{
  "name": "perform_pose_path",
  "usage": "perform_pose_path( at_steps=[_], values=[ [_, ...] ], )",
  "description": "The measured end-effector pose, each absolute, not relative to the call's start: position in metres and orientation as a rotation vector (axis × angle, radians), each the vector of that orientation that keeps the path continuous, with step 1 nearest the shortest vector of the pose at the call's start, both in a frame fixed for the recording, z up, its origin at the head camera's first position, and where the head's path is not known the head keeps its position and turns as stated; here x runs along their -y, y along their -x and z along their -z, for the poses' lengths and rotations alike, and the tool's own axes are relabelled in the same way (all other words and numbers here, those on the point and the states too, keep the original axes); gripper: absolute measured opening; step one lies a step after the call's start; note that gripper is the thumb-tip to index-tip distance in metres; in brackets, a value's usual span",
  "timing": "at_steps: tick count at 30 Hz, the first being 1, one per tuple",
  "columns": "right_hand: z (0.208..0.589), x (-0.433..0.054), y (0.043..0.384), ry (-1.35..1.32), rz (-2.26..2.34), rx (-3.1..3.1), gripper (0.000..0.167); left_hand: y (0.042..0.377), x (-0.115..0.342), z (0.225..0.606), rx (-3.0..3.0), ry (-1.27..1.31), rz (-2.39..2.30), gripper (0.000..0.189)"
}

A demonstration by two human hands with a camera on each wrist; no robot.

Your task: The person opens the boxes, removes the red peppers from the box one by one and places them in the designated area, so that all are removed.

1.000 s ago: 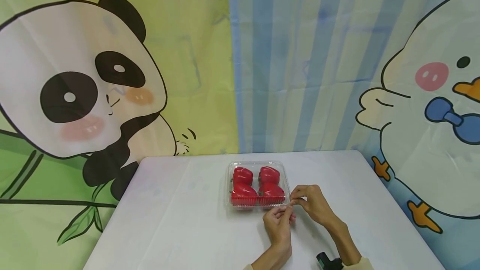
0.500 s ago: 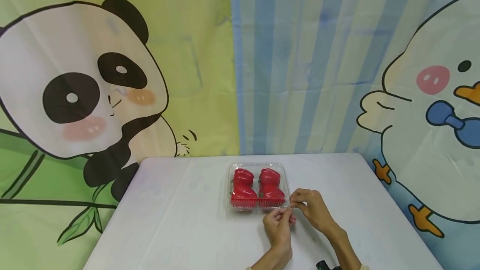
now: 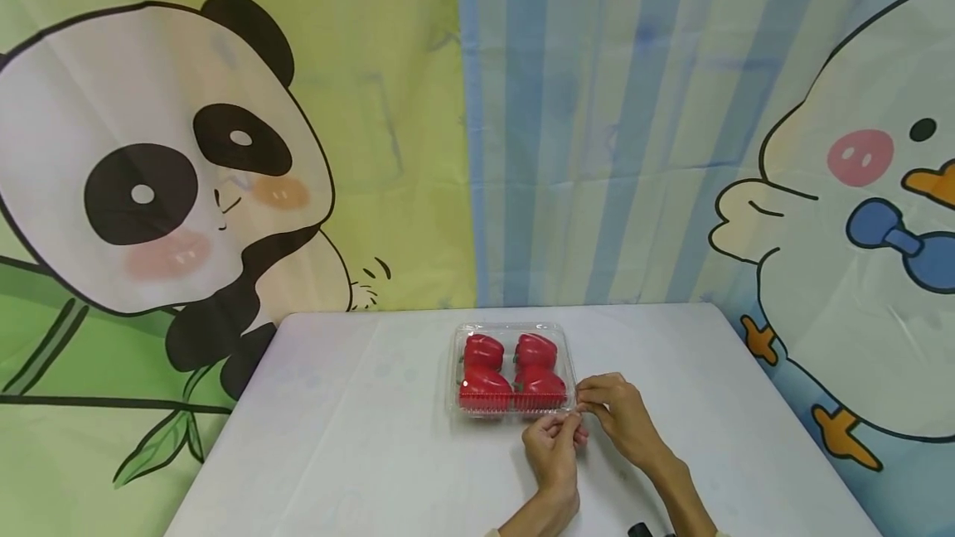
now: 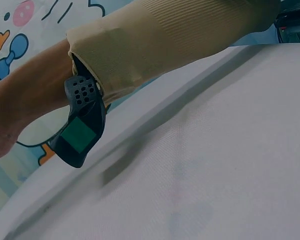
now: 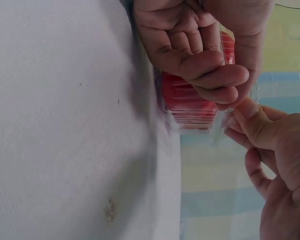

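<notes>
A clear plastic clamshell box [image 3: 511, 423] holds several red bell peppers [image 3: 487, 388] and lies on the white table with its lid down. At its near right corner my left hand [image 3: 550, 446] pinches the rim between thumb and fingers. From the right, my right hand [image 3: 619, 413] pinches the same corner, its fingertips right at those of the left. The right wrist view shows the left hand [image 5: 200, 55] above and the right hand [image 5: 285, 150] below, meeting at the clear rim [image 5: 220, 125]. In the left wrist view only part of the right hand [image 4: 2, 142] shows.
The white table [image 3: 358, 454] spreads around the box. A black device with a green patch [image 4: 79, 134] sits on the right wrist, by a beige sleeve [image 4: 125, 55]. Behind the table hangs a cartoon curtain [image 3: 403, 147] with a panda and a white bird.
The head view has shifted slightly, so less of the right wrist's black device shows at the bottom edge. Both hands stay at the box's corner.
</notes>
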State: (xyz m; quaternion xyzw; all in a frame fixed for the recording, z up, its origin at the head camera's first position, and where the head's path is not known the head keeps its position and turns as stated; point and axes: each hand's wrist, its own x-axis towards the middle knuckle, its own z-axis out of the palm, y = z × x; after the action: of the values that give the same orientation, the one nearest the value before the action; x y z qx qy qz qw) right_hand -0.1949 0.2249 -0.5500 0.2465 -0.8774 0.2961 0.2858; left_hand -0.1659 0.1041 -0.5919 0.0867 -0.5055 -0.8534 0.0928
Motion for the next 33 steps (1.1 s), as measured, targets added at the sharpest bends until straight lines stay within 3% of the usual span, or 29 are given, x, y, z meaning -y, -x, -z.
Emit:
perform_pose_path(
  at_steps=[14, 23, 33],
  values=[
    [0.545, -0.222, 0.193, -0.629, -0.818, 2.353, 0.024, 0.168, -0.103, 0.590, 1.528, -0.267, 2.540, 0.013],
    [0.465, -0.222, 0.214, -0.651, -0.904, 2.204, 0.030, 0.164, -0.105, 0.586, 1.592, -0.442, 2.584, 0.012],
    [0.460, -0.231, 0.236, -0.627, -1.103, 2.174, 0.023, 0.159, -0.104, 0.585, 1.696, -0.461, 2.573, 0.014]
  ],
)
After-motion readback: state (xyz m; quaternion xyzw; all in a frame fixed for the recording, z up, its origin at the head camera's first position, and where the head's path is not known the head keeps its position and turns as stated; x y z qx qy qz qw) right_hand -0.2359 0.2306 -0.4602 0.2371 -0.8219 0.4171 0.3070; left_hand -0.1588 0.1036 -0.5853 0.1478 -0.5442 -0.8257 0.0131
